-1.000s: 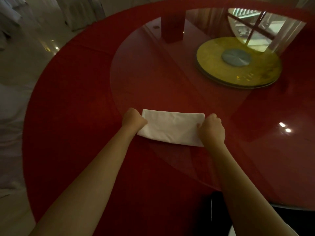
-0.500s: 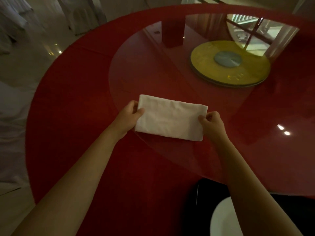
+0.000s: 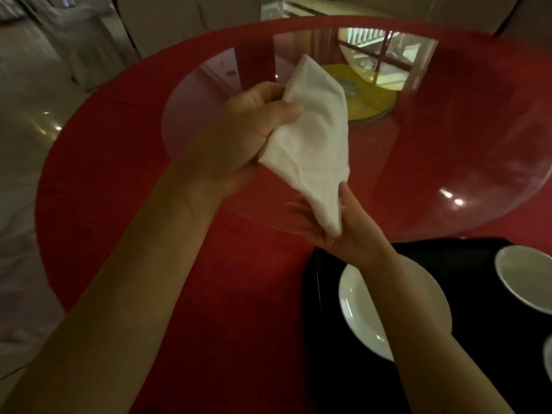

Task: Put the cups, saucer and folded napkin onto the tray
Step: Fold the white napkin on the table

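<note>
A folded white napkin (image 3: 313, 144) hangs in the air above the red table, tilted on end. My left hand (image 3: 251, 135) grips its upper left side. My right hand (image 3: 337, 231) lies palm up under the napkin's lower tip, fingers touching the cloth. A black tray (image 3: 484, 264) sits at the lower right, near the table's front edge. On it lies a white saucer (image 3: 358, 318), partly hidden by my right forearm, and a second white dish (image 3: 528, 279) lies farther right. A sliver of another white piece (image 3: 548, 357) shows at the right border.
A round glass turntable (image 3: 418, 162) covers the middle of the red tablecloth (image 3: 119, 189), with a yellow disc (image 3: 370, 106) at its centre. White-covered chairs (image 3: 74, 49) stand beyond the far left rim. Pale floor lies to the left.
The napkin lay flat on the glass, held at both ends. Both hands have since lifted it and turned it on end. The view has shifted, revealing the tray and dishes.
</note>
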Demonstrator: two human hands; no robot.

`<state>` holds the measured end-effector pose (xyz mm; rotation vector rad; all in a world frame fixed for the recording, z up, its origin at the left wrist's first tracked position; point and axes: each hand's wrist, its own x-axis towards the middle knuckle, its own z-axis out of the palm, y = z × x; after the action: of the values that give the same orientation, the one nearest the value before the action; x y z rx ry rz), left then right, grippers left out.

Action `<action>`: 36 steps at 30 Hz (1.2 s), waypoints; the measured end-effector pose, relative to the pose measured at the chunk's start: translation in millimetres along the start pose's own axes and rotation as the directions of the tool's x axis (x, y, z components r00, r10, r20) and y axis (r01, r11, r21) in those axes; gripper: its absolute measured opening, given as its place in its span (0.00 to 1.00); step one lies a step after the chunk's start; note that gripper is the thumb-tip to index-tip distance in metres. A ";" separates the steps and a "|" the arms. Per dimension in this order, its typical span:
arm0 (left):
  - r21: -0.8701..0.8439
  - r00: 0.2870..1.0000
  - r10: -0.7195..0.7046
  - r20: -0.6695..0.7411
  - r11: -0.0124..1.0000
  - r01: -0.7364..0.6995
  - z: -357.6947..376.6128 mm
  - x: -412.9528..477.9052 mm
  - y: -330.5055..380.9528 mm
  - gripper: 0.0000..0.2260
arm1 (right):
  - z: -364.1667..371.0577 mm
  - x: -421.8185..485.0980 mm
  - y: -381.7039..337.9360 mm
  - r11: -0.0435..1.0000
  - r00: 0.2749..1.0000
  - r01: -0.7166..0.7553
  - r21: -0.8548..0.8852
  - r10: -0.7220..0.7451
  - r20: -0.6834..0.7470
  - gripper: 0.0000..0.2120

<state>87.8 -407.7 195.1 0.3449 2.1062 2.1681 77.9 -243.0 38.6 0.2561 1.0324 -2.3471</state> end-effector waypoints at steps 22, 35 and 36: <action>-0.141 0.707 -0.663 -0.246 0.746 0.651 118.3 -199.6 -166.0 0.05 | -127.9 -268.0 62.8 0.778 0.681 -0.107 -0.619 -0.396 -0.616 0.10; 0.675 0.853 -0.102 -0.511 0.566 0.473 174.1 -206.7 -196.0 0.08 | -151.3 -267.9 97.4 0.206 0.628 -0.262 -0.943 -0.706 -0.329 0.08; 0.707 0.857 -0.082 -0.509 0.529 0.471 175.6 -205.9 -197.5 0.07 | -152.1 -265.7 98.6 0.162 0.638 -0.267 -0.950 -0.710 -0.300 0.08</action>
<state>310.7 -275.9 -17.5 -0.4679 3.0346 0.9783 345.5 -76.6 -25.5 0.5374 3.0099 -1.1141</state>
